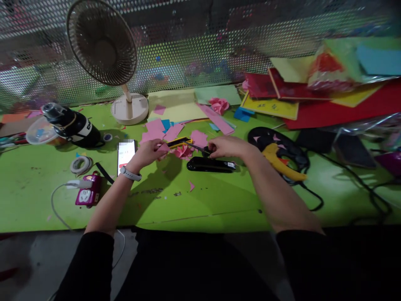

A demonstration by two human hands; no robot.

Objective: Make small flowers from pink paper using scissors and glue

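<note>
My left hand [153,151] pinches 1 pink paper piece [162,148], left of a pink flower [183,152]; my right hand [223,147] grips apparent scissors [197,147], blades apart from the paper. I judge trimming in hand; next calls for aligning blade and edge.

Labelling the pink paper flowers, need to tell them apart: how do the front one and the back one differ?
Position: the front flower lies between the left hand and right hand; the back flower lies beyond both, by a pale green sheet.
Shape: the front flower looks spiky, the back flower rounder and broader-petalled.
Shared: both are pink, and neither is held.
</note>
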